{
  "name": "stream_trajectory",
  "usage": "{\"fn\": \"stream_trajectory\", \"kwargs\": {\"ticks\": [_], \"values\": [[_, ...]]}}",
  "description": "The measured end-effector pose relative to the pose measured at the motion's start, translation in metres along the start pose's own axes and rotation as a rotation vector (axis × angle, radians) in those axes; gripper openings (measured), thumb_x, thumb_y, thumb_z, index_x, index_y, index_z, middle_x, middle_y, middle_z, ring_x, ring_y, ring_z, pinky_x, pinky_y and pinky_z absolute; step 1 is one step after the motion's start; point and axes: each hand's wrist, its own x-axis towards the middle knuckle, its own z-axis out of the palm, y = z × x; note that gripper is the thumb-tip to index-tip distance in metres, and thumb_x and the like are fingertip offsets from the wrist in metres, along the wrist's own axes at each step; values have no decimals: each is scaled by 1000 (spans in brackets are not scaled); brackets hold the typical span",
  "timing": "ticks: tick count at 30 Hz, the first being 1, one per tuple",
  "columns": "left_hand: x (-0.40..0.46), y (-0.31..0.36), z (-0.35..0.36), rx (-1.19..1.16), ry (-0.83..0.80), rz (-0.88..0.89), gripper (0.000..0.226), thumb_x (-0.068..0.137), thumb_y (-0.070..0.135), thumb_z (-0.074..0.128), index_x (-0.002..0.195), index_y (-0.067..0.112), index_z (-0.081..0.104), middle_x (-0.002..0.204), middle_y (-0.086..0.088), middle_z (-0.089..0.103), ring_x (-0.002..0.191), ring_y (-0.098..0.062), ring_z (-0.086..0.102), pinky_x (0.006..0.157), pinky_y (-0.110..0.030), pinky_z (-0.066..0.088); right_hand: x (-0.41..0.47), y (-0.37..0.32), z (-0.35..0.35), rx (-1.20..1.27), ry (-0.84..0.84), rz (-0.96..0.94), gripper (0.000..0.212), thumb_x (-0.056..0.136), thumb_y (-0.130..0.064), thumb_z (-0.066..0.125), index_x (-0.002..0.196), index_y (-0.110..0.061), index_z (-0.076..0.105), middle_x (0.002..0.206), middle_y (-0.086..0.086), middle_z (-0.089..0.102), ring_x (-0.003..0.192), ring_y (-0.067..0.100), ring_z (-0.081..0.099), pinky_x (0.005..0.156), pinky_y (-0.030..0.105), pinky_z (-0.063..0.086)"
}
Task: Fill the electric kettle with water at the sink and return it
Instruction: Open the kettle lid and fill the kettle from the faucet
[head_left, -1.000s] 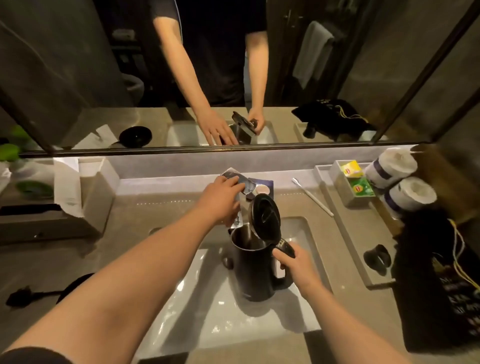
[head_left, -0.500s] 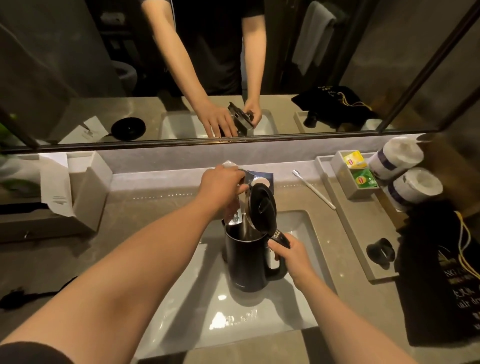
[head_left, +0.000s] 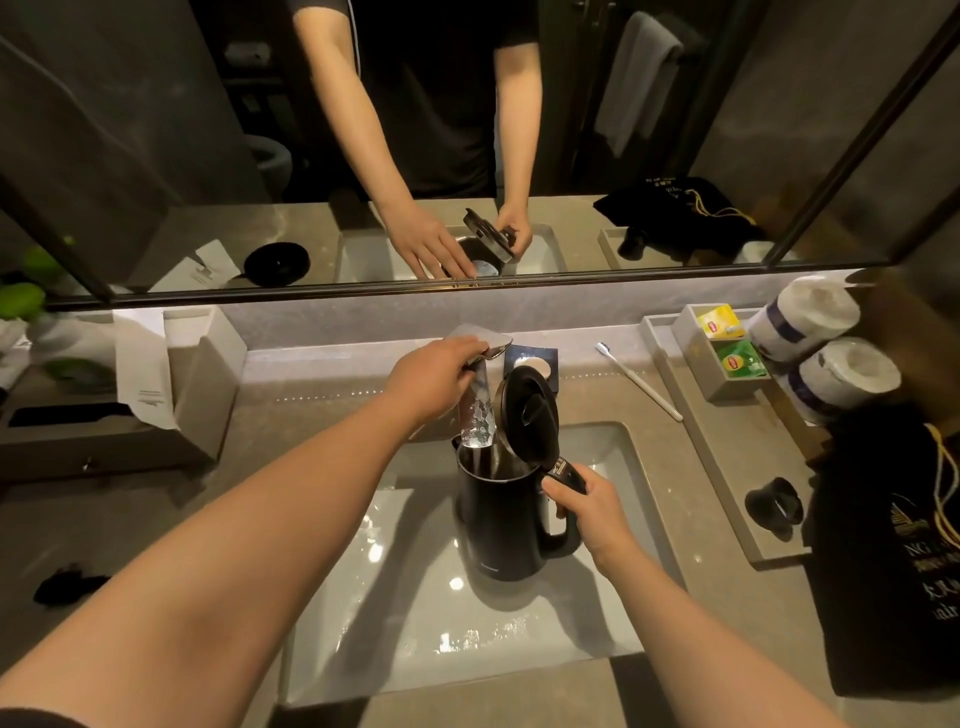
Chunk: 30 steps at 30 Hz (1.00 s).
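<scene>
Grey stone desk (head_left: 322, 410) surrounds a white sink (head_left: 415, 613), where the black electric kettle (head_left: 504, 519) stands upright with its lid (head_left: 527, 415) open beneath a stream of water (head_left: 478, 415) from the faucet (head_left: 488, 348). Right hand (head_left: 592, 512) is clenched around the kettle's handle, while left hand (head_left: 431, 376) grips the faucet just above the kettle's mouth.
</scene>
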Motion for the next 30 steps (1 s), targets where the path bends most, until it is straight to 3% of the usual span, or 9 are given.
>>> {"fn": "stream_trajectory", "kwargs": {"ticks": [7, 12, 18, 23, 30], "values": [[-6, -1, 7, -16, -8, -36, 47, 91, 20, 55, 137, 30, 45, 140, 2, 53, 118, -24, 54, 84, -36, 47, -1, -3, -1, 22, -9, -32, 10, 82, -23, 74, 84, -14, 69, 65, -5, 64, 61, 14, 56, 58, 26, 50], [-6, -1, 6, -2, -18, -24, 51, 89, 22, 57, 137, 30, 43, 140, 2, 52, 116, -24, 55, 81, -35, 47, -1, -4, 2, 13, -13, -47, 15, 83, -21, 73, 89, -7, 69, 71, 1, 64, 63, 15, 57, 57, 24, 51], [-6, -2, 8, -7, -61, -37, 59, 86, 24, 62, 139, 32, 38, 144, 3, 48, 119, -22, 54, 86, -39, 52, 1, -4, 4, -8, -8, -49, 13, 84, -24, 73, 88, -12, 69, 74, 1, 66, 66, 16, 58, 57, 23, 51], [-7, -6, 10, 9, -100, -51, 70, 87, 24, 62, 147, 33, 27, 156, 7, 30, 135, -19, 40, 100, -44, 46, 1, -5, 7, -17, 1, -45, 11, 83, -27, 73, 90, -18, 69, 77, 0, 66, 69, 16, 60, 57, 21, 51], [-8, -7, 10, 2, -106, -40, 73, 88, 21, 62, 149, 33, 24, 159, 7, 24, 138, -20, 36, 102, -43, 44, 0, -6, 12, -9, 12, -36, 10, 84, -26, 73, 88, -19, 68, 78, -1, 66, 71, 18, 60, 60, 25, 50]]}}
